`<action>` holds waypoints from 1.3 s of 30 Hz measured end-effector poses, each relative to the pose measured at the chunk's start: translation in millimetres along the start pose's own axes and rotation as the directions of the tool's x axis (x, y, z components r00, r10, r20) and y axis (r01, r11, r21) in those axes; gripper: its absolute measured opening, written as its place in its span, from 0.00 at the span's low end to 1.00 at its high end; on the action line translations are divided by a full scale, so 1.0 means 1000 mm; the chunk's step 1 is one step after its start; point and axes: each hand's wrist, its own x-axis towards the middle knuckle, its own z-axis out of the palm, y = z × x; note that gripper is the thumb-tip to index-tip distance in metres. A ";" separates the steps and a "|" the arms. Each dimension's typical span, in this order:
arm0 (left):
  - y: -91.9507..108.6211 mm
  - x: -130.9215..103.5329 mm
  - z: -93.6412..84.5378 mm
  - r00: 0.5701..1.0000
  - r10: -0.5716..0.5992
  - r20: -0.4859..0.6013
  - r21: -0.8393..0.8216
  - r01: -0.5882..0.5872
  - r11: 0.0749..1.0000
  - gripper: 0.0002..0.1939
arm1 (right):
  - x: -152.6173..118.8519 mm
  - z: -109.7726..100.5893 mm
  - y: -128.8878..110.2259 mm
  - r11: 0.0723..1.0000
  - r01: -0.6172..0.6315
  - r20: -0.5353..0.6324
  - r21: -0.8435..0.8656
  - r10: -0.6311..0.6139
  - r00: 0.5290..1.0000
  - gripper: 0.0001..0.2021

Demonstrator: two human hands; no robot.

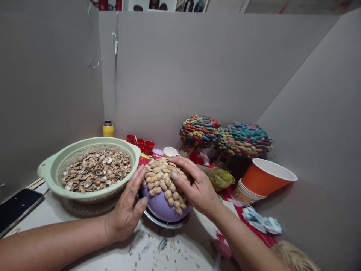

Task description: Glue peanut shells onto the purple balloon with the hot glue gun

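Note:
A purple balloon (160, 206) rests in a shallow metal bowl (166, 226), its upper part covered with peanut shells (160, 174). On its left side, my left hand (128, 205) touches the shells with fingertips, palm facing the balloon and thumb apart. My right hand (196, 184) lies over the shells at the upper right, with fingers spread and thumb on the front. Neither hand grips anything. Part of the shell layer is hidden beneath my right hand. Left of the balloon stands a pale green colander (46, 171) holding many loose shell halves (97, 169).
Two colourful shell-covered balls (200, 131) stand at the back right. Orange paper buckets (265, 177), a stained cloth (261, 220) and a yellow-green bowl (221, 178) are at right. Red cups (140, 143), a yellow bottle (108, 129) and a phone (18, 209) are elsewhere. Grey panels (169, 75) enclose the table.

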 end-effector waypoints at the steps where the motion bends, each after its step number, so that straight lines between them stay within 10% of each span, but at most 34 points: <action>1: -0.002 0.000 0.000 1.000 0.000 0.003 0.002 0.000 1.000 0.31 | 0.000 0.000 0.000 1.000 0.000 0.000 -0.002 0.000 1.000 0.16; 39: -0.002 0.018 0.008 0.996 -0.092 -0.008 0.013 0.092 0.996 0.31 | -0.001 0.002 0.003 1.000 0.000 -0.022 0.010 0.000 1.000 0.14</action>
